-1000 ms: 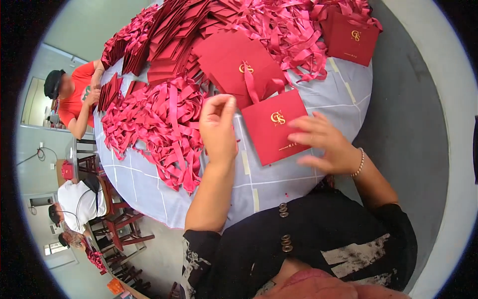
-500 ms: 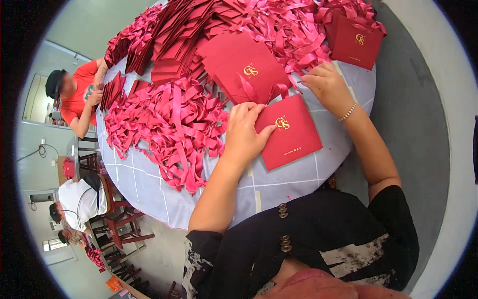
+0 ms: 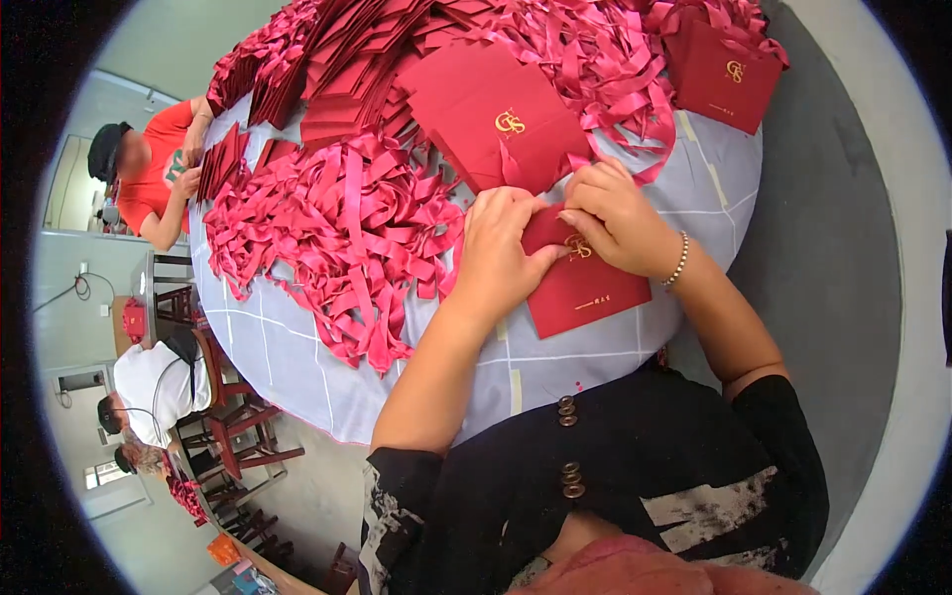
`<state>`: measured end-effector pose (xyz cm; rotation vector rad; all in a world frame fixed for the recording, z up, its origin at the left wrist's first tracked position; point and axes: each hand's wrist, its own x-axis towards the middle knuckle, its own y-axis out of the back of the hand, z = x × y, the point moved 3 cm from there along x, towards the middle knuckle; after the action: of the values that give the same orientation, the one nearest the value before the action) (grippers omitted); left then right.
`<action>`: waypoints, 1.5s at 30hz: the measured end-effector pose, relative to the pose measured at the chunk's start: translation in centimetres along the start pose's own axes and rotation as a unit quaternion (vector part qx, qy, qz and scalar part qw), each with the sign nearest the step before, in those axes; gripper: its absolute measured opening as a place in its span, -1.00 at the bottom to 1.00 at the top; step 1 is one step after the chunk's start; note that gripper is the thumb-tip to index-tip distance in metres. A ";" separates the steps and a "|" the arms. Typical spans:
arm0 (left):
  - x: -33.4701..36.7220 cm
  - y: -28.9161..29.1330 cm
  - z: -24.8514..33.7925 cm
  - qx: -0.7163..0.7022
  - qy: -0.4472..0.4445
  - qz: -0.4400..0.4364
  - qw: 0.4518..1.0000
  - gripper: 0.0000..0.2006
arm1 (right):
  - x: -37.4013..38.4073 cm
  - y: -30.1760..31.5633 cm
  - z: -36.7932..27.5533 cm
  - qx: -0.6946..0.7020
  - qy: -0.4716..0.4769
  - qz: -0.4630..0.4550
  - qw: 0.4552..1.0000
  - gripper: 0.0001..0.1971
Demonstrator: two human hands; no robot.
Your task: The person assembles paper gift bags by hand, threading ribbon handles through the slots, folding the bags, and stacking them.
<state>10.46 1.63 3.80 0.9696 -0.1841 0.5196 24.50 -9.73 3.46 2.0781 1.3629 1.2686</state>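
A flat red paper bag (image 3: 585, 288) with a gold emblem lies on the round table (image 3: 555, 367) in front of me. My left hand (image 3: 499, 253) presses on the bag's upper left edge, fingers curled over it. My right hand (image 3: 620, 220), a bead bracelet at its wrist, pinches the bag's top edge beside the emblem. Both hands meet at the bag's top. A heap of pink-red ribbons (image 3: 342, 233) lies just left of my left hand.
More flat red bags (image 3: 496, 109) are stacked beyond my hands, one standing bag (image 3: 722, 79) at the far right. A person in a red shirt (image 3: 149, 178) sits at the table's far left. Another person in white (image 3: 159, 387) and red chairs (image 3: 238, 436) are lower left.
My right hand came back from the stack beyond to the bag's top edge. My left hand shifted right onto the bag. The bag sits slightly nearer me.
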 end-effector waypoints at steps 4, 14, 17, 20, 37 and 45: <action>0.3 0.7 0.5 -0.042 0.010 -0.008 0.999 -0.54 | -0.3 0.3 -0.2 0.016 0.005 0.032 0.999 -0.87; -1.0 1.7 -1.3 -0.128 0.109 -0.061 0.984 -0.72 | -0.1 0.4 -3.2 -0.083 0.046 0.091 0.991 -0.87; -1.3 1.3 -1.8 -0.138 0.094 -0.045 0.985 -0.72 | -0.4 -1.4 -3.4 -0.108 0.047 0.049 0.992 -0.87; -1.5 0.9 -2.1 -0.134 0.069 -0.033 0.988 -0.72 | -0.4 -2.1 -2.9 -0.132 0.033 0.040 0.990 -0.85; -3.0 -1.7 -3.5 -0.135 0.065 0.013 0.989 -0.72 | -0.5 -3.8 -2.1 -0.069 -0.004 -0.051 0.996 -0.86; -2.9 -2.0 -3.1 -0.118 0.070 0.021 0.990 -0.70 | -1.0 -4.1 -1.7 -0.101 0.033 -0.010 0.994 -0.84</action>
<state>8.69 2.30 -0.54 0.6982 -0.1368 0.5876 20.74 -8.91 1.11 1.8980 1.2233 1.4147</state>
